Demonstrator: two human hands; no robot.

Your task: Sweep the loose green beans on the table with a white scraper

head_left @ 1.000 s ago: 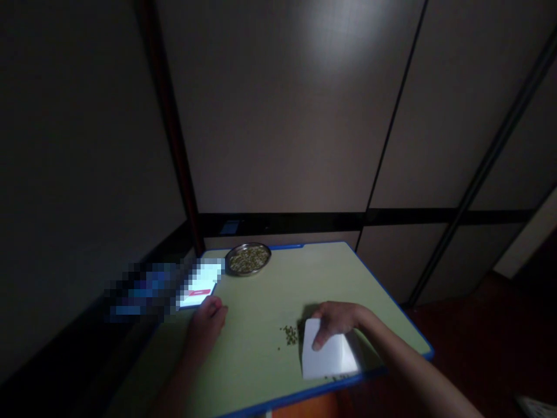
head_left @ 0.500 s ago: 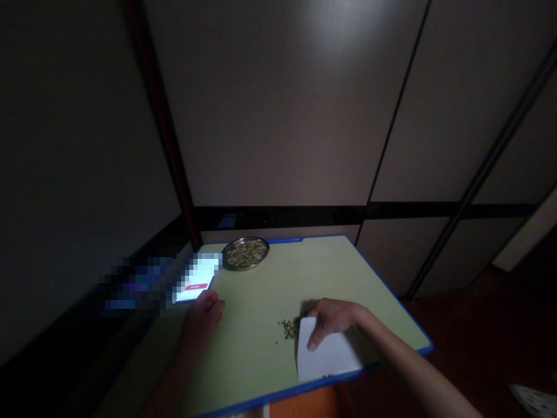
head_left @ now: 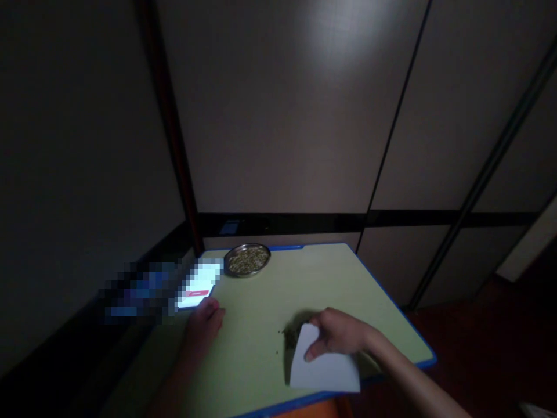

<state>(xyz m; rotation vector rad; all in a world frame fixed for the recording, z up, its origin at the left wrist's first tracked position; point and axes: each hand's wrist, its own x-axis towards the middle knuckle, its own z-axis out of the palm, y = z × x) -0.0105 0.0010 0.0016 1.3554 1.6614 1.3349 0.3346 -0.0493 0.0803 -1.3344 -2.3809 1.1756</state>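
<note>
My right hand [head_left: 337, 335] grips the top edge of a white sheet of paper [head_left: 324, 367] near the table's front edge, thumb on top. The sheet's left edge lies against a small heap of green grains [head_left: 290, 335] on the pale green table [head_left: 261, 325]. My left hand [head_left: 205, 320] rests on the table with fingers curled, empty, right beside a lit phone [head_left: 198, 284]. A round steel plate [head_left: 247, 259] full of the same grains stands at the far edge.
The table has a blue rim [head_left: 394, 310] and drops off to a dark floor on the right. Panelled walls rise close behind it. A blurred patch lies left of the phone. The room is dim.
My right hand has slid the paper leftwards over the loose grains, covering part of the heap. The left hand has stayed by the phone.
</note>
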